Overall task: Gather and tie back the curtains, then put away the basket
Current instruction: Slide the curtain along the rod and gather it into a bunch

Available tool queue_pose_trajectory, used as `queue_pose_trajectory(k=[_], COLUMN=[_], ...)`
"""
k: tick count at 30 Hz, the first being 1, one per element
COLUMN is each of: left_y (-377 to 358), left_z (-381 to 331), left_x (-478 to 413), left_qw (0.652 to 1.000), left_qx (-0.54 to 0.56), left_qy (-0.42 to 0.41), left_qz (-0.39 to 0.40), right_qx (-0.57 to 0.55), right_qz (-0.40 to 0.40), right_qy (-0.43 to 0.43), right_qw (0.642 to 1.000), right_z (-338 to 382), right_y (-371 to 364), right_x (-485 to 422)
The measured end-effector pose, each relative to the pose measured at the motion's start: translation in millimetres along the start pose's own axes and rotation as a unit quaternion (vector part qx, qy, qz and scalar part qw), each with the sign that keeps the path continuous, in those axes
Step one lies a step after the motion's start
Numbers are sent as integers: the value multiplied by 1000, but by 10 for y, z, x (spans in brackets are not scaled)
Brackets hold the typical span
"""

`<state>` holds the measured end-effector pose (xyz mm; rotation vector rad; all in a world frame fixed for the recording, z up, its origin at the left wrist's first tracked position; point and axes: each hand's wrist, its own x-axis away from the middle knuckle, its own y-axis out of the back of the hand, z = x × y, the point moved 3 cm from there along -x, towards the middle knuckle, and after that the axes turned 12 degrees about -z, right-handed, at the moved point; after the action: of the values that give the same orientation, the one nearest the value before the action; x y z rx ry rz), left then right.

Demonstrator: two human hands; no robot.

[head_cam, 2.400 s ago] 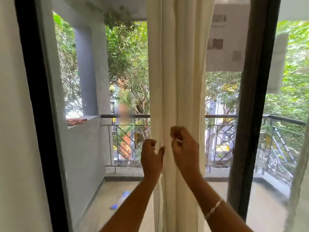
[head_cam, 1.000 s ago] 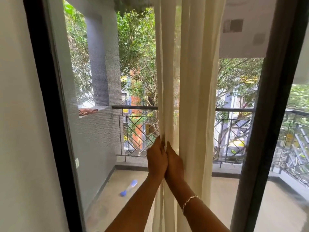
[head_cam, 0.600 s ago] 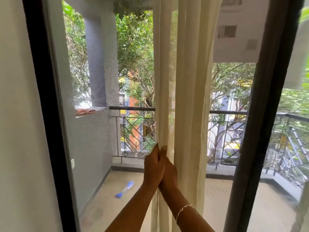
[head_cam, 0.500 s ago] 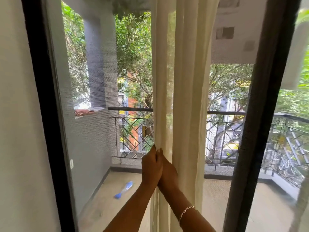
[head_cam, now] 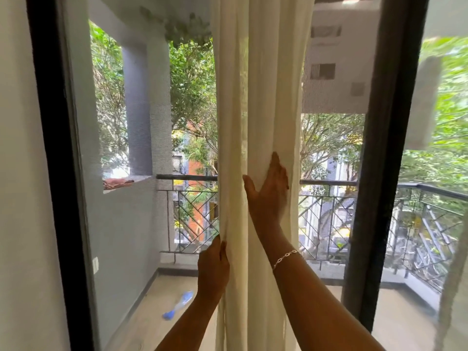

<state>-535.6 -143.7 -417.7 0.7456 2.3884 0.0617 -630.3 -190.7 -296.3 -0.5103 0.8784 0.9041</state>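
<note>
A cream curtain (head_cam: 260, 102) hangs gathered into a narrow bundle of folds in front of the glass door, in the middle of the view. My left hand (head_cam: 214, 264) holds the bundle's left edge at about waist height, with the thumb in front and the fingers hidden behind the fabric. My right hand (head_cam: 268, 193) lies higher up, flat on the front of the folds, fingers straight and thumb spread. A thin bracelet sits on that wrist. No basket is in view.
A black door frame (head_cam: 58, 173) stands at the left and a dark one (head_cam: 379, 148) at the right. Behind the glass are a balcony railing (head_cam: 329, 183), a grey pillar (head_cam: 144, 110) and a blue brush (head_cam: 177, 304) on the floor.
My hands were pressed together low on the curtain. The right hand has since risen and spread flat on the folds; the left hand stays lower at the edge.
</note>
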Motion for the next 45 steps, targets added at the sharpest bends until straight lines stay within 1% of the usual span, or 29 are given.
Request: queue_pose_trajectory(k=[2,4,6,9,11,14,16,18,21,25,28,29,30,31,32,34,35,37,38,41,43,45], left_y=[4,1,-2,3,-13,-60,-86,-110,-129,-118,-120,-121,-114,-109,-101,-86,-83,-89,-98,-92,-86,-86], left_z=[-1,9,28,-4,-47,-68,-69,-69,-59,-38,-44,-21,-5,20,45,85,93,112,119,142,174,193], left_x=[-10,-18,-28,-24,0,33,52,70,83,134,148,129,106,83,69,51,40,16,-3,-17,-18,-37], left_qw=[1000,1000,1000,1000,1000,1000,1000,1000,1000,999,1000,1000,999,999,999,999,1000,1000,999,999,998,998], left_qx=[-6,-14,-24,-5,1,-5,1,13,30,46,8,-15,-31,-38,-38,-24,-20,-23,-25,-49,-50,-56], left_qy=[5,8,4,-2,-11,-15,-8,-3,5,13,-19,-19,-10,-1,6,17,21,21,21,9,-10,-20], left_qz=[0,0,-2,-7,-9,-8,-7,-4,0,16,16,5,-5,-14,-18,-14,-8,-3,-3,-14,-28,-26], right_qx=[66,112,87,-2,-13,-15,31,13,-1,-30,-3,15,11,7,14,-25,-32,-32,-34,-14,3,39], right_qz=[64,105,121,131,162,224,239,266,268,279,318,328,345,346,300,177,114,26,0,-32,-55,-49], right_qy=[-29,-30,-42,-65,-70,-151,-120,-117,-138,-104,-72,-68,-59,-55,-52,-79,-68,-29,-5,36,28,9], right_qw=[995,988,988,989,984,963,963,957,954,954,945,942,937,937,952,981,991,999,999,999,998,998], right_z=[-66,-178,-313,-427,-528,-672,-644,-653,-702,-689,-696,-700,-676,-647,-628,-556,-511,-345,-265,-72,-4,52], right_y=[-50,-75,-87,-53,-66,-87,-42,-31,-6,-64,-61,-62,-43,-13,17,76,85,70,51,-27,-44,-50], right_x=[29,147,357,741,970,1168,1226,1340,1420,1552,1602,1593,1581,1552,1489,1301,1171,819,623,41,-294,-573])
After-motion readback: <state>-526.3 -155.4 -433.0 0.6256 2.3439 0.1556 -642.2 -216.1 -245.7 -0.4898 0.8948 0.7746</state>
